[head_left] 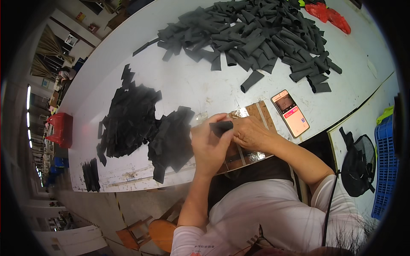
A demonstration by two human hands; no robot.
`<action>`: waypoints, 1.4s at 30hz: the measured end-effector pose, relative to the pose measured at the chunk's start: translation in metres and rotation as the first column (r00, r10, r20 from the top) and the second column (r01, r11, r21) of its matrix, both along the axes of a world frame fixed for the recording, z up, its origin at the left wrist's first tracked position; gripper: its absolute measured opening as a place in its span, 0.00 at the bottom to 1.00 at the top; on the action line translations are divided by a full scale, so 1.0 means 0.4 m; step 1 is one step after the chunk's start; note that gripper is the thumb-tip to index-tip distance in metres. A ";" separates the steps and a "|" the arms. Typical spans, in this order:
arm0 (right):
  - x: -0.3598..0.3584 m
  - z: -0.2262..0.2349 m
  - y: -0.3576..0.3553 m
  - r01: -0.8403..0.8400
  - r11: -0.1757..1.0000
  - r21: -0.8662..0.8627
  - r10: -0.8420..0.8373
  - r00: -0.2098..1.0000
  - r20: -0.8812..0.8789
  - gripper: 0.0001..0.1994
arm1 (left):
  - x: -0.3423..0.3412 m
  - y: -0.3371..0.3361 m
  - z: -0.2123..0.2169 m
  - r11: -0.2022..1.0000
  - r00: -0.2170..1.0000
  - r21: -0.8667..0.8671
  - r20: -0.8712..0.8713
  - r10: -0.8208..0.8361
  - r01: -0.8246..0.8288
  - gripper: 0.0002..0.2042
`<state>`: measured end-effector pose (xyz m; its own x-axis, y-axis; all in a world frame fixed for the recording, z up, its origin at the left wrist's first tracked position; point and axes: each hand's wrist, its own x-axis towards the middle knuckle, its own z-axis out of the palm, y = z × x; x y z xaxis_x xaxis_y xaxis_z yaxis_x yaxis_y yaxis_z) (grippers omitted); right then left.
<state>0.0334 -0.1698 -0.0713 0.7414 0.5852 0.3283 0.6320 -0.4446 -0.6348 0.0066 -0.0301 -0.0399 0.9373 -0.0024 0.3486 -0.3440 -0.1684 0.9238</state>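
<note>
My left hand (210,147) is closed around a short black fabric tube (221,127), its thumb pressed along the near side. Right beside it, my right hand (253,133) bends its fingers in at the tube's right end. Those fingertips are partly hidden, so what they grip does not show. Both hands are over a brown board (261,115) with clear, shiny tape on it, at the table's near edge. Left of my hands lies a heap of flat black fabric pieces (173,136), touching a larger black heap (130,119).
A big pile of dark grey fabric tubes (256,42) covers the table's far side. A lit phone (291,114) lies right of my hands. Red plastic bags (326,16) are far right, a red bag (60,129) far left. A blue basket (384,166) and black mesh item (359,164) stand right.
</note>
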 end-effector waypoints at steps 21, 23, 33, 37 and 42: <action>0.059 0.195 0.009 -0.196 0.965 0.172 0.240 0.926 -0.291 0.15 | -0.035 0.133 -0.098 0.832 0.828 -0.018 0.087 0.554 -0.555 0.08; 0.169 0.266 -0.030 0.034 0.880 0.474 0.231 0.841 -0.489 0.22 | -0.019 0.219 -0.146 0.540 0.662 0.416 0.247 0.707 -0.732 0.17; -0.081 0.114 0.018 0.129 0.951 0.281 0.002 0.906 -0.424 0.13 | -0.042 0.424 -0.201 0.438 0.724 0.668 0.225 0.652 -0.602 0.03; -0.138 0.004 0.077 0.130 0.851 0.509 0.481 0.194 -0.855 0.13 | -0.098 0.301 -0.105 0.689 0.875 0.561 0.422 0.239 -0.459 0.07; -0.164 -0.047 0.176 0.602 0.607 0.519 0.722 -0.144 -0.677 0.10 | -0.202 0.193 -0.075 0.789 0.920 0.548 0.389 0.055 -0.279 0.13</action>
<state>-0.0323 -0.0995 -0.0903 0.5032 0.7811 -0.3698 -0.8573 0.3974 -0.3272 -0.0741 0.0470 -0.0700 0.7663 -0.1636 0.6213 -0.5248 -0.7173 0.4584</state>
